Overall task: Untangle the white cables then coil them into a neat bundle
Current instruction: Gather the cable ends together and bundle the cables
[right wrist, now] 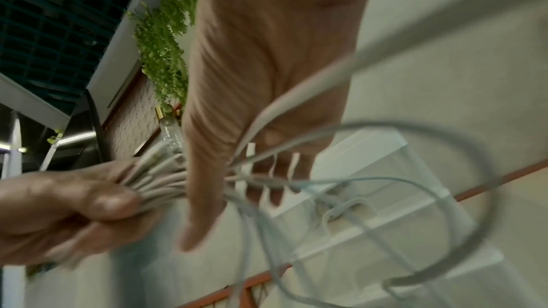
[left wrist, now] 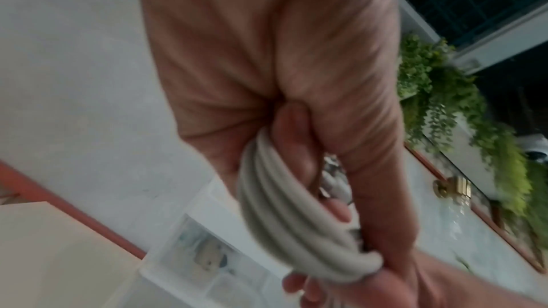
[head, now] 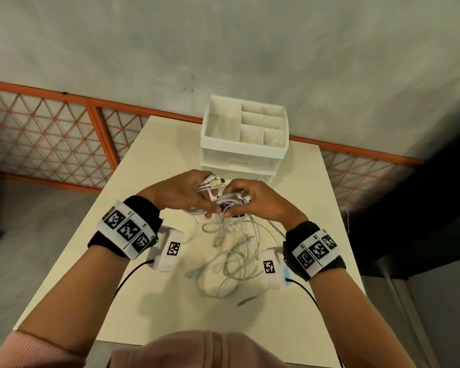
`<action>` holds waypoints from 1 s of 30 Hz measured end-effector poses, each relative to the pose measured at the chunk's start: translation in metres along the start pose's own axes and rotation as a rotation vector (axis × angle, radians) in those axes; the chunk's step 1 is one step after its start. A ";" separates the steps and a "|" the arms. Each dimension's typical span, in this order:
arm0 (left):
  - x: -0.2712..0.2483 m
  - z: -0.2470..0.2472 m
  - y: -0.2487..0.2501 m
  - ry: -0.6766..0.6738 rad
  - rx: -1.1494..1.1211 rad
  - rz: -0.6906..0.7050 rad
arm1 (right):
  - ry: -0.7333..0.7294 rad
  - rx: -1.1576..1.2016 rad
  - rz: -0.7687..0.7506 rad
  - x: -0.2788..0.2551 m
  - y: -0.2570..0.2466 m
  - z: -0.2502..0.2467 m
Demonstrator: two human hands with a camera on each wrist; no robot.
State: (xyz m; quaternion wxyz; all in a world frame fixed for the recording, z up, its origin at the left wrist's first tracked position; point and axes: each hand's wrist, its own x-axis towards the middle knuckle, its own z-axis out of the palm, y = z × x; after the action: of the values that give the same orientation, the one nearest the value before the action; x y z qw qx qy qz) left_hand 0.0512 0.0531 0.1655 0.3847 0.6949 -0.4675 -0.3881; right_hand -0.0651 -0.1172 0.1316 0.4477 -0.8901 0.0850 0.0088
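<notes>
While both hands work above the middle of the bench, the cables are split between air and surface: a gathered bunch is held up between the hands, and the loose lengths trail down into an untidy heap of loops on the bench just below, in front of the organizer.

The left hand has its fingers curled round several strands laid side by side, with the plug ends sticking out past its knuckles; the left wrist view shows those strands wrapped snug across the fingers. The right hand pinches the bunch at its near side, thumb and fingertips closed on the strands, with loops hanging from it.

These cables look light, thin and limp, with a smooth jacket that will likely slide through a loose pinch. They should bend easily but tend to spring back out of a coil, so the coil probably needs a firm hold at one crossing point. The best place to grip is likely just behind the plugs, where the stiffer ends give purchase, feeding the slack through the other hand. Tugging on a snagged loop could tighten the knot.

Readable writing is scarce: the wristbands carry black-and-white square markers with tiny characters too small to make out. No brand shows on the cables.
</notes>
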 end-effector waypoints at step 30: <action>-0.005 -0.039 0.016 0.340 -0.266 0.229 | 0.255 -0.154 0.154 -0.006 0.089 0.013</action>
State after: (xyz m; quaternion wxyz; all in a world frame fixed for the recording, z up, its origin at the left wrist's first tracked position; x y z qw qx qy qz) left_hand 0.0791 0.0605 0.1965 0.5874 0.6358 -0.4167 -0.2775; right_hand -0.0847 -0.1581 0.0536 0.3619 -0.9065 0.2080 -0.0636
